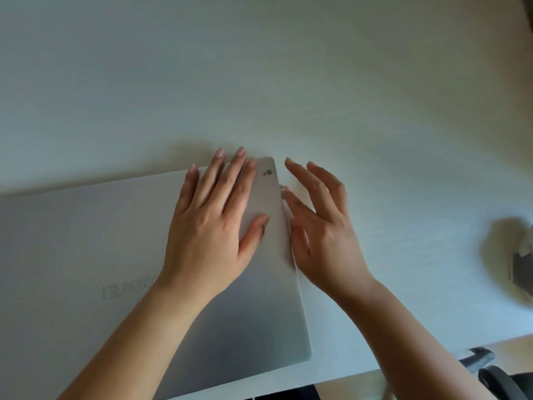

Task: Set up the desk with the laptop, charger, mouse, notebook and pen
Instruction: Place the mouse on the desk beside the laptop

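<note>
A closed silver laptop [86, 255] lies flat on the white desk [288, 82], its lid logo facing me upside down. My left hand [213, 223] rests palm down on the lid near its far right corner, fingers spread. My right hand [320, 223] is at the laptop's right edge, fingers apart, with the thumb and fingertips touching the side near a small white plug or port [282, 192]. A thin white line that may be a cable [298, 278] runs along the laptop's right edge. No mouse, notebook or pen shows clearly.
A blurred grey and white object [522, 261] sits at the desk's right edge. Past the desk's near edge, black chair parts [496, 373] show over a wooden floor [346, 391] at the lower right.
</note>
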